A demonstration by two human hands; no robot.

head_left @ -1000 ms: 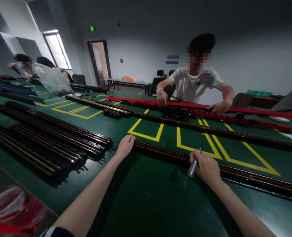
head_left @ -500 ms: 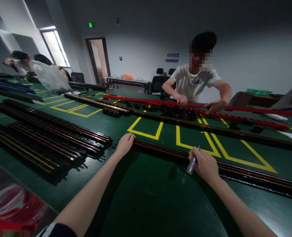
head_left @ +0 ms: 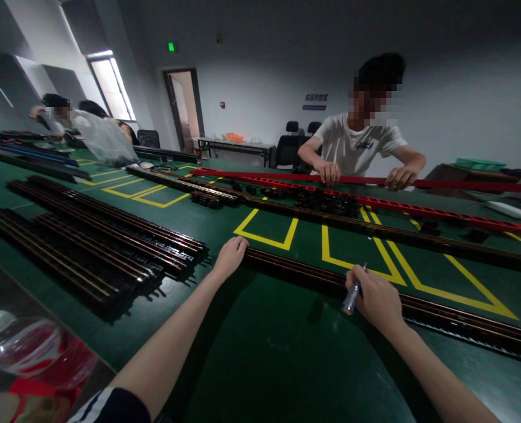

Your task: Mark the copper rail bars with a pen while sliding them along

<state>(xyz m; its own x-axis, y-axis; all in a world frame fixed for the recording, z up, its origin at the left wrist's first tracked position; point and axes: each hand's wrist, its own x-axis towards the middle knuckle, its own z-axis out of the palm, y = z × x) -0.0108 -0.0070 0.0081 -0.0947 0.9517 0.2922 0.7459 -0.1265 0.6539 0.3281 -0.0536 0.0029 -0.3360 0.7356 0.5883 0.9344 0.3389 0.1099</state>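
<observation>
A long black rail with copper-coloured strips (head_left: 295,268) lies across the green table in front of me. Its left end is in my left hand (head_left: 231,257), whose fingers are closed round it. Further right, my right hand (head_left: 377,296) grips a screwdriver (head_left: 351,298) with a see-through bluish handle. The handle slants down toward me, and a bit of thin shaft shows above the fingers. This hand also rests on the rail; whether its fingers grip the rail too is hidden.
Several similar rails (head_left: 106,235) lie side by side at left. Beyond my rail run another long dark rail (head_left: 392,226) and a pile of black parts (head_left: 326,202). A co-worker (head_left: 361,141) opposite holds a long red strip (head_left: 282,177). Bottles (head_left: 40,352) stand lower left.
The co-worker's hands now both hold the red strip, raised and further apart from the lower red piece. My view has shifted slightly left; my hands keep their places on the rail.
</observation>
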